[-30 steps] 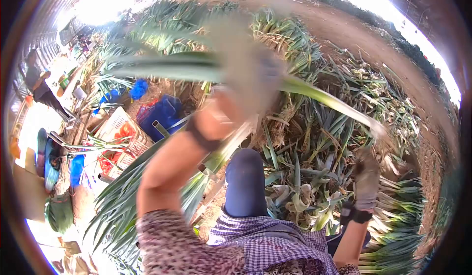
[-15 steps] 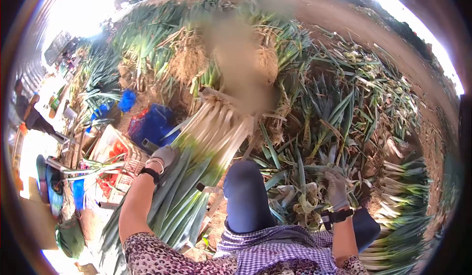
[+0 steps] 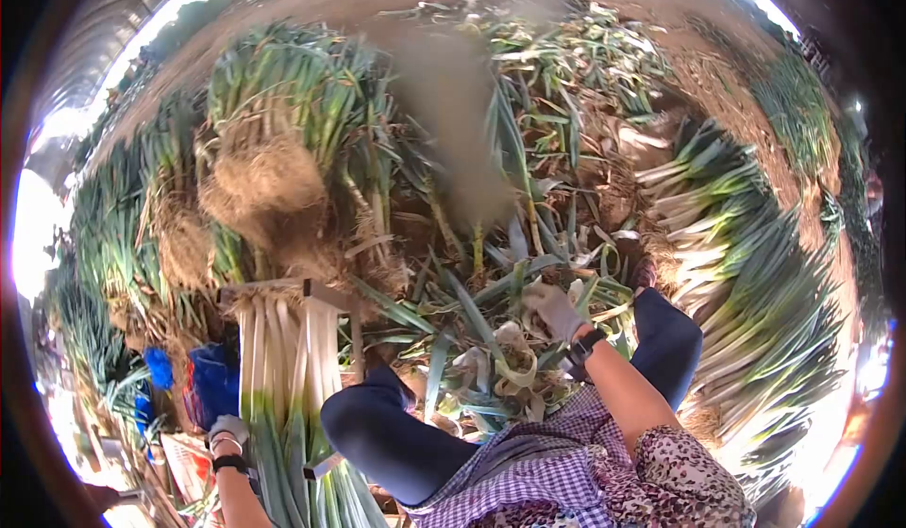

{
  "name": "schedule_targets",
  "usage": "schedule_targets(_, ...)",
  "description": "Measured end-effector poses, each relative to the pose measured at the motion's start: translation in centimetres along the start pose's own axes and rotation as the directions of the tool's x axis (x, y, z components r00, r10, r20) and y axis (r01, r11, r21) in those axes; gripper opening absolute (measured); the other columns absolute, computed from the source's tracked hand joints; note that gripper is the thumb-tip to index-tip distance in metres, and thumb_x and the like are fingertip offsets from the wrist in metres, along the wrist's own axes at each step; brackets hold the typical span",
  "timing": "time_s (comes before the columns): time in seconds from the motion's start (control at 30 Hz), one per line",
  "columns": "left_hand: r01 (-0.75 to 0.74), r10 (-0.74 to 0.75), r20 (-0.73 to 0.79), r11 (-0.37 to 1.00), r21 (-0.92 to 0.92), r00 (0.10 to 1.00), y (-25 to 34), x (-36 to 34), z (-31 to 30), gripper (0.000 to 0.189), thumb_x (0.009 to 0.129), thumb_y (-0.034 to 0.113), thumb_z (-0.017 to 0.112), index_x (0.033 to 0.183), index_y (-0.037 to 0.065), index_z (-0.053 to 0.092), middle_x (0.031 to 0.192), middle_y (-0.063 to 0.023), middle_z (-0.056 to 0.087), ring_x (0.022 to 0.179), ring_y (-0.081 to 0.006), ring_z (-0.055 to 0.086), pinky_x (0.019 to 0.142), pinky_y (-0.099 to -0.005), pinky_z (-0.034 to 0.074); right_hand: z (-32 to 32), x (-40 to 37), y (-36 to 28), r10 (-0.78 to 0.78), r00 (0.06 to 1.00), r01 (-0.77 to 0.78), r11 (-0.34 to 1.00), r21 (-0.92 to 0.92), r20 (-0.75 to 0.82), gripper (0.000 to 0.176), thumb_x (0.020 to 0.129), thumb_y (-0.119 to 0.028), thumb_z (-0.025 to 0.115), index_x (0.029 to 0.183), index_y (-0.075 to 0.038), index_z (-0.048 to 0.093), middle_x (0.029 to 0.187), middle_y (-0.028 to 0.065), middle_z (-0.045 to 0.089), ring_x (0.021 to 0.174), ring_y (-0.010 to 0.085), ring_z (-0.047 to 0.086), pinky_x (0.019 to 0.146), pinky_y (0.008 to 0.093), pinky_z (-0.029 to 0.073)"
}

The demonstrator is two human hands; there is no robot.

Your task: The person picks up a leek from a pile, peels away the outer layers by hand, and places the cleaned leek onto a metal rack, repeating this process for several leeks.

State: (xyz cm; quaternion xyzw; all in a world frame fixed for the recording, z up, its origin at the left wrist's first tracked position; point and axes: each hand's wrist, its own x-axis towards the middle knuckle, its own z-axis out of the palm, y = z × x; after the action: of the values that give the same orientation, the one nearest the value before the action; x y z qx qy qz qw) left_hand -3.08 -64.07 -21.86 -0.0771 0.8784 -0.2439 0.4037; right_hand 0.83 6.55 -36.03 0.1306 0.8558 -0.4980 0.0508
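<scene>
A bundle of leeks (image 3: 274, 349) lies in a narrow frame (image 3: 326, 294), white stems away from me and green leaves towards me. At the bundle's left edge is my gloved left hand (image 3: 227, 429), close to a blue bag (image 3: 215, 382). Its fingers are too small and bunched to read. My gloved right hand (image 3: 555, 309) hovers over loose leek leaves and trimmings (image 3: 514, 363) beyond my lap. Its fingers look partly spread, with nothing visible held in them.
Trimmed leeks (image 3: 727, 273) lie in a long row at the right. Untrimmed leeks with shaggy roots (image 3: 264, 169) are piled at the back left. Cut leaves (image 3: 585, 56) litter the ground beyond. An orange-and-white crate (image 3: 189, 462) stands at lower left. A blurred smear covers the upper middle.
My view has turned to the right, so the leek bundle and crate sit further left and the trimmed row shows more fully. My right hand remains over the trimmings, my left beside the bundle.
</scene>
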Motion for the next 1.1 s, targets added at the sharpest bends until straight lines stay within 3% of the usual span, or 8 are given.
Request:
schedule_targets(0.1, -0.185, 0.211, -0.597, 0.977, 0.105, 0.774, 2.4, 1.6, -5.2, 0.036, 0.099, 0.020, 0.044, 0.126, 0.002, 0.059, 0.126, -0.0173, 0.061, 0.115, -0.0338, 0.060, 0.099, -0.0396, 0.048, -2.6, 5.7, -0.6, 0.262, 0.963, -0.214, 0.882, 0.420, -0.058, 0.028, 0.087, -0.018, 0.062, 0.108, 0.000, 0.067, 0.086, 0.0095, 0.068, 0.076, 0.0158, 0.063, 0.069, 0.0269, 0.049)
schedule_targets(0.17, -0.707, -0.094, -0.724, 0.163, -0.688, 0.683, 12.1, -4.3, -12.5, 0.031, 0.096, 0.014, 0.051, 0.122, 0.000, 0.061, 0.122, -0.0181, 0.063, 0.112, -0.0307, 0.061, 0.098, -0.0361, 0.047, -2.8, 9.2, 1.6, 0.234, 0.966, -0.164, 0.882, 0.441, -0.110, 0.024, 0.088, -0.014, 0.062, 0.107, 0.000, 0.067, 0.078, 0.0063, 0.066, 0.068, 0.0108, 0.060, 0.061, 0.0243, 0.047)
schedule_targets(0.2, -0.690, -0.023, -0.697, 0.121, -0.714, 0.717, 17.0, -7.9, -16.6, 0.031, 0.094, 0.012, 0.054, 0.122, 0.000, 0.061, 0.121, -0.0187, 0.063, 0.110, -0.0304, 0.062, 0.096, -0.0362, 0.047, -2.1, 11.6, 4.0, 0.137, 0.976, -0.078, 0.945, 0.318, -0.167, 0.025, 0.087, -0.013, 0.062, 0.107, 0.000, 0.067, 0.076, 0.0057, 0.065, 0.066, 0.0093, 0.059, 0.059, 0.0236, 0.046)
schedule_targets(0.37, -0.897, 0.631, -0.664, 0.121, -0.425, 0.400, 32.8, -16.7, -26.4, 0.041, 0.088, 0.008, 0.062, 0.129, 0.005, 0.058, 0.116, -0.0140, 0.065, 0.103, -0.0221, 0.063, 0.091, -0.0312, 0.048, 1.9, 19.1, 11.9, 0.395, 0.839, -0.382, 0.918, 0.111, -0.374, 0.032, 0.084, -0.017, 0.058, 0.109, 0.001, 0.066, 0.100, 0.0197, 0.069, 0.095, 0.0342, 0.066, 0.081, 0.0398, 0.051)
schedule_targets(0.53, -0.749, 0.698, -0.562, -0.055, -0.660, 0.444, 39.6, -13.5, -24.2, 0.038, 0.089, 0.014, 0.062, 0.126, 0.005, 0.058, 0.108, -0.0182, 0.064, 0.098, -0.0313, 0.063, 0.084, -0.0380, 0.049, 0.8, 19.7, 13.3, 0.513, 0.845, -0.532, 0.833, -0.152, -0.150, 0.041, 0.084, -0.028, 0.061, 0.117, -0.003, 0.062, 0.112, 0.0242, 0.064, 0.106, 0.0384, 0.062, 0.090, 0.0445, 0.049)
schedule_targets(0.7, -0.821, 0.680, -0.572, 0.077, -0.566, 0.458, 40.3, -11.2, -23.0, 0.031, 0.091, 0.016, 0.060, 0.118, 0.002, 0.060, 0.103, -0.0188, 0.066, 0.096, -0.0333, 0.064, 0.084, -0.0370, 0.050, -1.5, 18.8, 9.6, 0.210, 0.976, -0.216, 0.902, 0.373, 0.056, 0.025, 0.091, -0.010, 0.059, 0.113, -0.004, 0.066, 0.096, 0.0159, 0.069, 0.087, 0.0279, 0.068, 0.077, 0.0306, 0.054)
schedule_targets(0.93, -0.875, 0.584, -0.702, 0.030, -0.483, 0.408, 39.6, -12.0, -22.9, 0.034, 0.095, 0.020, 0.057, 0.122, -0.002, 0.060, 0.099, -0.0194, 0.069, 0.089, -0.0262, 0.068, 0.082, -0.0340, 0.052, -2.2, 7.2, -2.7, 0.089, 0.870, -0.492, 0.177, 0.852, 0.485, 0.036, 0.097, -0.025, 0.058, 0.125, -0.002, 0.059, 0.103, 0.0047, 0.066, 0.091, 0.0136, 0.063, 0.080, 0.0273, 0.051)
schedule_targets(1.1, -0.865, 0.435, -0.784, -0.025, -0.501, 0.442, 39.4, -11.3, -21.1, 0.030, 0.094, 0.018, 0.054, 0.114, -0.002, 0.062, 0.094, -0.0194, 0.068, 0.089, -0.0338, 0.067, 0.079, -0.0370, 0.051, -3.3, -0.5, -4.0, -0.433, 0.890, 0.203, 0.654, 0.728, 0.141, 0.035, 0.097, -0.021, 0.058, 0.124, 0.002, 0.055, 0.100, 0.0037, 0.062, 0.088, 0.0114, 0.061, 0.072, 0.0251, 0.051)
